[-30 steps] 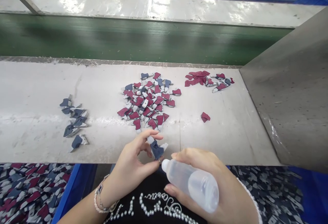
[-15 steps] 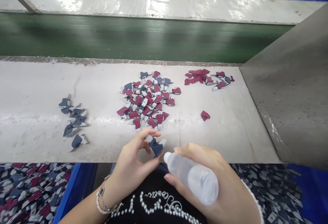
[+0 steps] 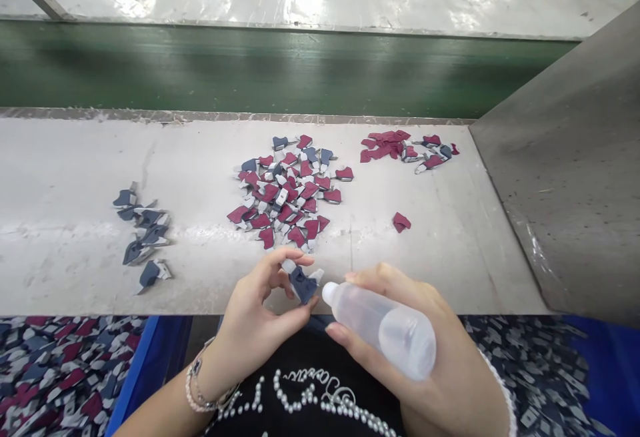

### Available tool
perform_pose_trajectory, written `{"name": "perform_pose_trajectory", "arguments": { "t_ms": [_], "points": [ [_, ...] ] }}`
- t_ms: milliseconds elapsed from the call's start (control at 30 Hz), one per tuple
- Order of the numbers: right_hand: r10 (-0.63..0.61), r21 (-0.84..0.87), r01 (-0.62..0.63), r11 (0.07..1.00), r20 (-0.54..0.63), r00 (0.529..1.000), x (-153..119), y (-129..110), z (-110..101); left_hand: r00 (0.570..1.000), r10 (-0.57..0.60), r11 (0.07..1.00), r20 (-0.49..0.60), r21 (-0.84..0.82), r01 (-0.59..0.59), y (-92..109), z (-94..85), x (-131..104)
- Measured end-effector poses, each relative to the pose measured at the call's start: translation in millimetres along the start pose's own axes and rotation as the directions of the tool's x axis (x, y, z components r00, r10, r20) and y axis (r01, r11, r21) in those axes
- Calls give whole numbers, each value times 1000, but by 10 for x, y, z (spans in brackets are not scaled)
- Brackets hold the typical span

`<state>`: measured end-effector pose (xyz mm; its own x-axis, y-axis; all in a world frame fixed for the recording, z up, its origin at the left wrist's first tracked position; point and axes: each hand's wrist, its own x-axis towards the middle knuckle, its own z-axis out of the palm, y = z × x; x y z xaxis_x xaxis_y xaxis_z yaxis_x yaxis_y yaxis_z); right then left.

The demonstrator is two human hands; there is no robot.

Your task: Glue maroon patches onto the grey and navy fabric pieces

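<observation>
The left hand (image 3: 253, 320) pinches one small navy piece (image 3: 301, 284) between thumb and fingertips, just above the near edge of the surface (image 3: 70, 250). The right hand (image 3: 425, 350) is wrapped around a clear squeeze bottle (image 3: 383, 327), its nozzle aimed at the piece and nearly touching it. To do this well, the piece wants holding steady with its face turned toward the nozzle, fingertips off the spot being wetted, and the squeeze kept light so that only a little liquid comes out.

Counted: one bottle and one piece in hand. The navy group (image 3: 143, 234) at the left has perhaps seven pieces, though they overlap. A mixed red and navy heap (image 3: 287, 194) in the middle is too tangled to count, a smaller mostly red cluster (image 3: 407, 148) lies far right, and a single red piece (image 3: 400, 222) lies apart
</observation>
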<state>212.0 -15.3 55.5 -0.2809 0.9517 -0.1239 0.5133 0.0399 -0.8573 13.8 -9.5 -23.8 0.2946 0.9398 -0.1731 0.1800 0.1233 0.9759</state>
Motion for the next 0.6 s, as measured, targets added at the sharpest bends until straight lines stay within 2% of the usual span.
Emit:
{"name": "perform_pose_trajectory", "arguments": {
  "t_ms": [133, 267, 400, 500, 600],
  "points": [
    [30, 76, -28, 997, -32, 999, -21, 24, -57, 999, -40, 996, -10, -78, 39, 2, 2, 1],
    [27, 206, -5, 978, -102, 994, 3, 212, -202, 996, -87, 996, -23, -22, 87, -61, -30, 46],
    [14, 348, -22, 937, 24, 1000, 111, 600, -322, 992, -124, 992, -2, 39, 124, -158, -81, 108],
    [37, 444, -45, 895, 25, 999, 246, 864, -249, 979, -200, 980, 25, 11, 200, -236, -110, 128],
    [52, 397, -27, 918, -50, 997, 385, 1012, -66, 972, -234, 972, 12, -9, 235, -312, -124, 125]
  ]
}}
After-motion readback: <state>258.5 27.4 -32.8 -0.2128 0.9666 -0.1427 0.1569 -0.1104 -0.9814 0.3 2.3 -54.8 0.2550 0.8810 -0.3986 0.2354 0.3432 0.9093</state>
